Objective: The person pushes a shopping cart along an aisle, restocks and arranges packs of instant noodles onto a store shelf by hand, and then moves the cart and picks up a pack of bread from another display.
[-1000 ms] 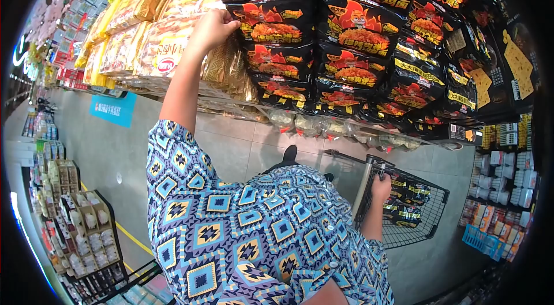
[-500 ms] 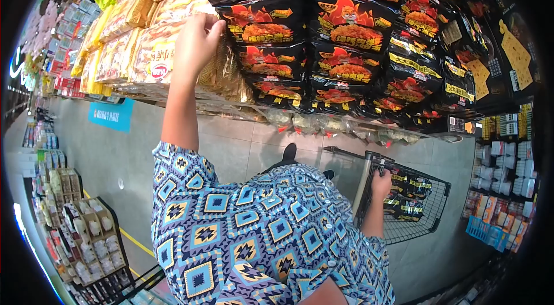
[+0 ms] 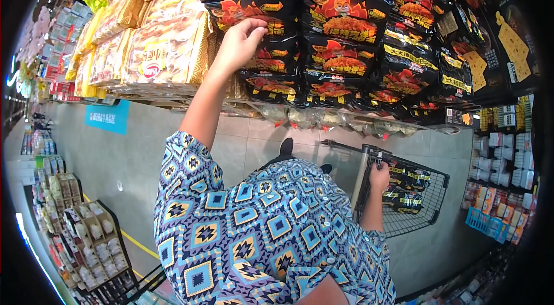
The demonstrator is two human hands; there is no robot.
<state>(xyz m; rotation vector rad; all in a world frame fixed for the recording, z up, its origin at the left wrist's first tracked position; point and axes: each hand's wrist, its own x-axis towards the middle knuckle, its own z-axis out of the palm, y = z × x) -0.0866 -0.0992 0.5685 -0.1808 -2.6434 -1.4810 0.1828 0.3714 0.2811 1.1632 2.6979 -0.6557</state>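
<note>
My left hand (image 3: 241, 45) is over the front of the black noodle packs (image 3: 340, 13), beside the stacked bread packs (image 3: 153, 54). Its fingers are curled in towards the thumb, and no pack shows between them. Lower right, my right hand (image 3: 379, 178) is wrapped round the handle of a wire shopping cart (image 3: 424, 221). Inside that cart lie several black packs with yellow bands (image 3: 408, 195).
Black packs with a yellow chip picture (image 3: 515, 54) stand at the right end of the display. A blue floor sign (image 3: 108, 116) is at the left. Stocked racks (image 3: 95, 236) line the lower left, and a blue basket (image 3: 486, 222) hangs far right.
My left hand has moved right from the bread packs onto the black noodle packs. The display has shifted slightly left in view. My right hand has stayed on the cart handle.
</note>
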